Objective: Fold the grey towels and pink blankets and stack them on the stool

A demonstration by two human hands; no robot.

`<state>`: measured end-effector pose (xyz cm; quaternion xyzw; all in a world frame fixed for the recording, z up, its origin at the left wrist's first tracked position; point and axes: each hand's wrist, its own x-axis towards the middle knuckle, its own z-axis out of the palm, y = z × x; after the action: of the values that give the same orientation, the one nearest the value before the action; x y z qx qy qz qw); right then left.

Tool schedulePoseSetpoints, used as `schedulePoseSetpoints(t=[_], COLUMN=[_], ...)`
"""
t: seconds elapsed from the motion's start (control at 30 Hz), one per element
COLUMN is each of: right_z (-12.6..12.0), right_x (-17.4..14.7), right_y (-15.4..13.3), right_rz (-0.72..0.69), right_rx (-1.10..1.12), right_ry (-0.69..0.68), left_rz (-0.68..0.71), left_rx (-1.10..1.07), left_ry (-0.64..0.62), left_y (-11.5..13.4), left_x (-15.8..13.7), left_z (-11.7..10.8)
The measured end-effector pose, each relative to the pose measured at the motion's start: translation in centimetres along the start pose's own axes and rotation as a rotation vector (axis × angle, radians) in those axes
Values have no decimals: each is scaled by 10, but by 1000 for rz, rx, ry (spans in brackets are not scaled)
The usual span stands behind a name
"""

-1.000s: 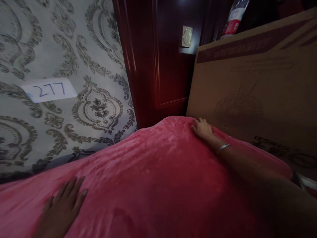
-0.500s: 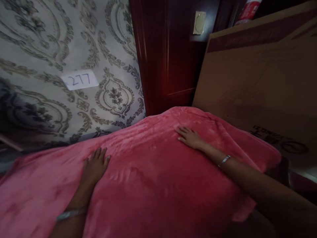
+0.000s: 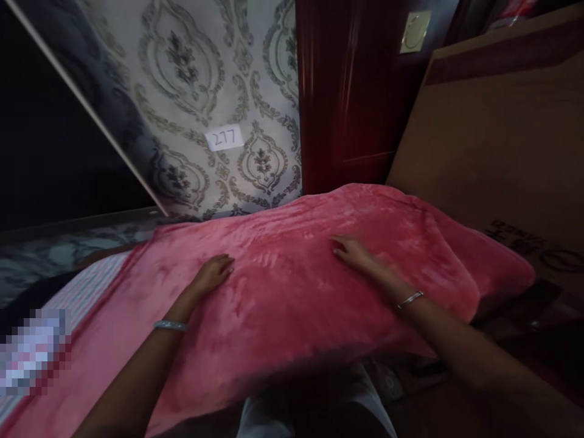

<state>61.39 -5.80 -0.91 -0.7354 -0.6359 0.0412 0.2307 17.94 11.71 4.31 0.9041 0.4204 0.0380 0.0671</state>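
A pink plush blanket (image 3: 283,292) lies spread over a raised surface in front of me, with faint hand-stroke marks in its pile. My left hand (image 3: 213,272) is at the middle of the blanket, palm down, fingers loosely bent and holding nothing that I can see. Farther right, my right hand (image 3: 354,253) is low over the cloth or touching it, thumb apart from its slightly bent fingers. Each wrist wears a silvery bracelet. The undersides of both hands are hidden.
A large cardboard box (image 3: 493,140) leans on the right beside a dark red door (image 3: 347,91). Patterned wallpaper bears a paper label (image 3: 225,138) reading 277. On the left are a dark panel (image 3: 59,121) and striped cloth (image 3: 98,280). My legs (image 3: 269,417) show below the blanket.
My view has swung left, showing the dark panel and striped cloth. Both hands were flat with fingers spread; now their fingers are more bent, and the hands are closer together.
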Motion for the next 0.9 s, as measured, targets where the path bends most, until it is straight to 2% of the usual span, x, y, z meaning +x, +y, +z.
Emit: schedulePoseSetpoints(t=[0.17,0.27,0.4,0.5,0.7,0.8,0.9], right_z=[34,61,95,110,127,132,133], right_x=[21,20,12,12,22,23,22], right_y=[-76,-94,-87,-74,-55,-52,-52], right_rz=[-107,-98,-108,-130,-238,-253,-248], right_rx=[116,94,37,58,171,205,225], right_ry=[4,13,107,155,314,365,378], left_rz=[-120,-204,-333,-464,-740,-850,-882], left_rx=[74,111,142,162,171,164,131], left_ry=[40,61,100,126,110,140,190], left_y=[-19,-34,-68,-101,-165,-184,-197], left_x=[-52,-75,-99,-112,-128,-132,-136], left_z=[-4,-9,-18,-28,-44,-47,-48])
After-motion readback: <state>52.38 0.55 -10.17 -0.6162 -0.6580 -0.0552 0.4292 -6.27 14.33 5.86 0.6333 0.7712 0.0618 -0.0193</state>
